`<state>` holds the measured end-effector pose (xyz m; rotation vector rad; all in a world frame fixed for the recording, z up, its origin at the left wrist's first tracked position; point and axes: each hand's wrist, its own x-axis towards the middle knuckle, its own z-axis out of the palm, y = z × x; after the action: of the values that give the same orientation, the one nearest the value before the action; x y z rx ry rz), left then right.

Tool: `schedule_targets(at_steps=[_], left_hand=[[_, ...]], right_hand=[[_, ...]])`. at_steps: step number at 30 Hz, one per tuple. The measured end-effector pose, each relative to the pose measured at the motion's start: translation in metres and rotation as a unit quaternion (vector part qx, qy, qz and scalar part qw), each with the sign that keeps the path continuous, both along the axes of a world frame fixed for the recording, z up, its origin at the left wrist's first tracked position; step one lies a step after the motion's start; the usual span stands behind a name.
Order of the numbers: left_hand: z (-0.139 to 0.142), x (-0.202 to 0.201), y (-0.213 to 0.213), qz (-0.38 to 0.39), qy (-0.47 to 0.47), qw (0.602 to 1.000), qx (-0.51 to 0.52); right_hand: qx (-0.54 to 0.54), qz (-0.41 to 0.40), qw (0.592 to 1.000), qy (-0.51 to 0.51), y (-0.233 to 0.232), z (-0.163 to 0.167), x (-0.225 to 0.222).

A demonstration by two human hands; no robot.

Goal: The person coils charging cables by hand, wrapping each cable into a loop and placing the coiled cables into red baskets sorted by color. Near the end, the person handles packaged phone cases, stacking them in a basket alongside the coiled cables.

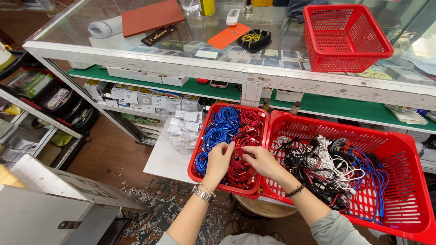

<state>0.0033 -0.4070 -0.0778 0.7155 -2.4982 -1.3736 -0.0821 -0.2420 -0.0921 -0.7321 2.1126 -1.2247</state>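
Below the glass counter (136,56), in small red plastic basket (200,149) | left hand (219,162), right hand (260,162) curl closed on coiled red cable bundle (238,170) | light, floppy, tangle-prone; best gripped mid-coil.

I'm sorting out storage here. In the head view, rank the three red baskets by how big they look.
1. Large red basket of mixed cables, lower right.
2. Small red basket of blue and red cables, under both hands.
3. Empty red basket on the glass counter; it sits farther away, so 2 versus 3 is unsure.
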Motion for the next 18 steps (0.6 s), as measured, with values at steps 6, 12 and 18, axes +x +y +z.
schedule_targets(at_steps=[6, 12, 18], left_hand=[[-0.013, 0.032, 0.007, -0.226, 0.149, 0.934, -0.235], [-0.029, 0.037, 0.028, -0.281, -0.024, 0.935, -0.216], [-0.002, 0.015, 0.066, -0.120, 0.078, 0.946, -0.292]], right_hand=[[0.160, 0.028, 0.953, 0.257, -0.008, -0.006, 0.016], [0.101, -0.006, 0.913, 0.396, -0.001, -0.013, 0.039], [-0.070, -0.206, 0.959, 0.182, 0.130, 0.003, -0.032]])
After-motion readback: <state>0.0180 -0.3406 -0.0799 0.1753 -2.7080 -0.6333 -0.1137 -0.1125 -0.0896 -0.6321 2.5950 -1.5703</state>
